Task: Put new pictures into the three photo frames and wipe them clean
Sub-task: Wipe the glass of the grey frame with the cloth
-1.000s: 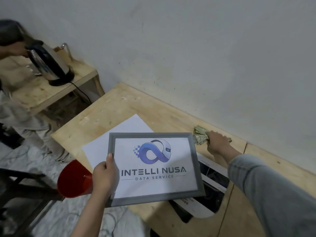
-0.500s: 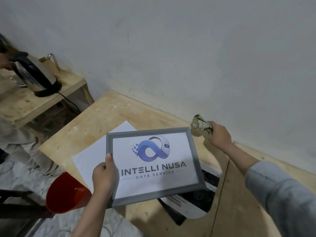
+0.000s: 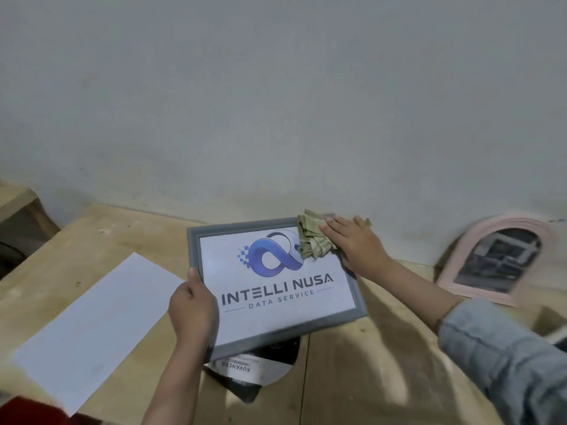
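Note:
A grey photo frame (image 3: 357, 305) holds a print with a blue logo and the words INTELLI NUSA DATA SERVICE. My left hand (image 3: 193, 308) grips its left edge, thumb on the front, keeping it above the wooden table (image 3: 362, 369). My right hand (image 3: 356, 245) presses a crumpled beige cloth (image 3: 313, 237) flat onto the frame's upper right corner, covering part of the logo. A pink arched frame (image 3: 460, 289) with a dark picture leans against the wall at the right.
A white sheet of paper (image 3: 92, 320) lies on the table at the left. Under the grey frame, a cutout in the tabletop shows a dark box (image 3: 245, 372) with printed text. A red object (image 3: 18, 409) shows at the bottom left corner. The grey wall (image 3: 276, 102) runs along the table's back edge.
My right hand has brought the cloth from the wall side onto the frame's upper right corner. The view has swung right, showing the pink frame and losing the kettle.

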